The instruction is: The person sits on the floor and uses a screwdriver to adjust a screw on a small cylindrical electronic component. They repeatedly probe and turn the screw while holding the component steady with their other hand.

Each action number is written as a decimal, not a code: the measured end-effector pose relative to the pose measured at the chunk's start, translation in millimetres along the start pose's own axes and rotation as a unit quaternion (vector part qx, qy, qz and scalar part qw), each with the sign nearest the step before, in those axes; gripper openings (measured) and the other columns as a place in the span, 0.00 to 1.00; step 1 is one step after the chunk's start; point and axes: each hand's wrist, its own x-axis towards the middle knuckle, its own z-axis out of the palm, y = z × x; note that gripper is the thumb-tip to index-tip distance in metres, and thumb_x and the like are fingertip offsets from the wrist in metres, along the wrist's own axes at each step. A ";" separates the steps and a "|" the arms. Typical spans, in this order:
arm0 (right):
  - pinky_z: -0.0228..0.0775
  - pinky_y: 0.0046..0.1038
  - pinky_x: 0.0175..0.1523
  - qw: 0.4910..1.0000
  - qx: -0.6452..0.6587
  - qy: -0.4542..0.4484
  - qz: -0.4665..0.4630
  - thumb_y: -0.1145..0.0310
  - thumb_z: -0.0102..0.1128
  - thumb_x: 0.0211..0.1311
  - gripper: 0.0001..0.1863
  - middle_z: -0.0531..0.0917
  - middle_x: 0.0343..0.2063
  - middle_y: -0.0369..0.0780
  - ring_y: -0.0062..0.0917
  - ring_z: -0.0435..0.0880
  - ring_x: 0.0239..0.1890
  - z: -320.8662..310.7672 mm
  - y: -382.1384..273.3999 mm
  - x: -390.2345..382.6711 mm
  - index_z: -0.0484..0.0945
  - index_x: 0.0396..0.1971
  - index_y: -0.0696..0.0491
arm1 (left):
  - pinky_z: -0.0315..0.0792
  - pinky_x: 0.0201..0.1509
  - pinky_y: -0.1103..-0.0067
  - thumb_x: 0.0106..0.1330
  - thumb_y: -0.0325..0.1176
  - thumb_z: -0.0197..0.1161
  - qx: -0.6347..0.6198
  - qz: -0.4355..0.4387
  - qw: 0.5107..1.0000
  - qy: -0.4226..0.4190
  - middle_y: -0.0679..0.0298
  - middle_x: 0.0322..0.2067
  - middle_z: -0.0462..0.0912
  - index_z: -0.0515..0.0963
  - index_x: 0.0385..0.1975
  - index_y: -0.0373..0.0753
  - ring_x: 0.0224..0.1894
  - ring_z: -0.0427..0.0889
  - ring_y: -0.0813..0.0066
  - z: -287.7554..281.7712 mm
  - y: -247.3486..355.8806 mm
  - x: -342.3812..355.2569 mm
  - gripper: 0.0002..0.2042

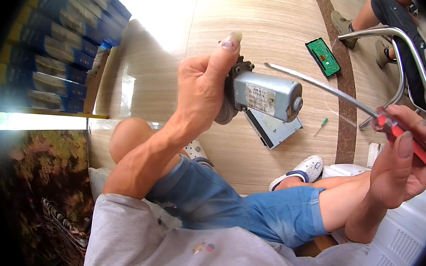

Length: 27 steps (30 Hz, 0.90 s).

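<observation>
A silver electric motor point(261, 94) with a worn paper label and a dark gearbox end is held up in the middle of the view. My left hand point(207, 80) is closed round its gearbox end, thumb pointing up. To the right, my right hand point(408, 158) grips a long screwdriver point(326, 87) by its red and clear handle. The shaft slants up to the left, and its tip appears just above the motor, seemingly apart from it. Part of the gearbox is hidden behind my left hand.
On the tiled floor lie a metal drive-like box point(276, 128), a small green screwdriver point(322, 126) and a green circuit board point(323, 57). Blue boxes point(58, 66) are stacked at left. A chrome-legged chair point(401, 33) and another person's legs point(369, 18) are upper right; a white plastic crate point(400, 237) is lower right.
</observation>
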 end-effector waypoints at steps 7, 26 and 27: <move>0.73 0.38 0.52 0.999 -0.034 0.001 0.017 0.74 0.54 0.61 0.18 0.79 0.41 0.58 0.40 0.81 0.44 7.1 -1.8 -8.1 0.67 0.50 0.61 | 0.53 0.19 0.86 0.69 0.45 0.58 -0.027 0.031 0.999 -0.007 0.76 0.13 0.67 0.74 0.12 0.38 0.17 0.60 0.90 -2.1 -6.4 1.8 0.24; 0.74 0.38 0.51 0.999 -0.016 -0.036 0.005 0.75 0.54 0.61 0.16 0.78 0.42 0.59 0.39 0.80 0.45 12.7 -1.7 -3.1 0.67 0.48 0.61 | 0.55 0.19 0.86 0.68 0.49 0.58 0.003 0.013 1.000 -0.010 0.76 0.13 0.68 0.75 0.11 0.38 0.17 0.62 0.90 -3.0 0.9 -1.6 0.25; 0.74 0.38 0.51 0.999 -0.009 -0.040 0.005 0.75 0.54 0.61 0.16 0.78 0.42 0.59 0.39 0.80 0.45 13.8 -1.2 -2.3 0.67 0.48 0.61 | 0.55 0.19 0.86 0.68 0.49 0.58 0.002 0.021 1.000 -0.008 0.76 0.12 0.68 0.75 0.11 0.38 0.17 0.62 0.90 -3.0 -0.1 -1.3 0.25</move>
